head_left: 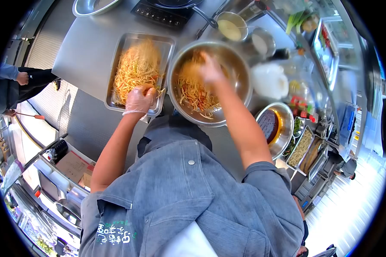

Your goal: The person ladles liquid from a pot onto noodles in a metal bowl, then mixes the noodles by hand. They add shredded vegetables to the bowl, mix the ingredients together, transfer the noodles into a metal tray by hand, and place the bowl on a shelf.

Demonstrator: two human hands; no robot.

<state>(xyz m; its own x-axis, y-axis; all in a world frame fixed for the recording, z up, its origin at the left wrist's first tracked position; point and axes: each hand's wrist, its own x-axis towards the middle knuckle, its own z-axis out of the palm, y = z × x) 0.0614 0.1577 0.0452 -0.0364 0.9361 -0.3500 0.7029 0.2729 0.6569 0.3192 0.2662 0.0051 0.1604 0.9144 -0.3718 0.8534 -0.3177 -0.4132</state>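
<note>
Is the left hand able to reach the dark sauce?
Probably not easily: the left hand is at the noodle tray, with the big bowl and right arm between it and the dark sauce.

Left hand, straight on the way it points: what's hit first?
Noodles in the tray, just past the left hand's fingers; height is unclear, so it might pass above them.

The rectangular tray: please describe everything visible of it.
The tray seems shiny metal, with rounded corners and a raised rim. It lies flat on the counter, left of the round bowl; whether their rims touch is unclear. Noodles with reddish shreds are heaped in it, blurred at the far end. The left hand, in a clear glove, is over its near end.
</note>
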